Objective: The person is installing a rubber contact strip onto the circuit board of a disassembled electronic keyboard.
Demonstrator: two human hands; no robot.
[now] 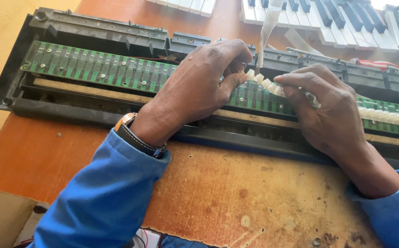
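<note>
Head view: both hands pinch knobbly rubber strip (266,82).

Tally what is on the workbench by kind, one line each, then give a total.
Hands: 2, left hand and right hand, both pinching the white rubber contact strip
White rubber contact strips: 1
Green circuit boards: 1
Black keyboard chassis: 1
Loose key sections: 2, key section and larger key section
Red-handled screwdrivers: 1
Wristwatches: 1
Total: 9
</note>
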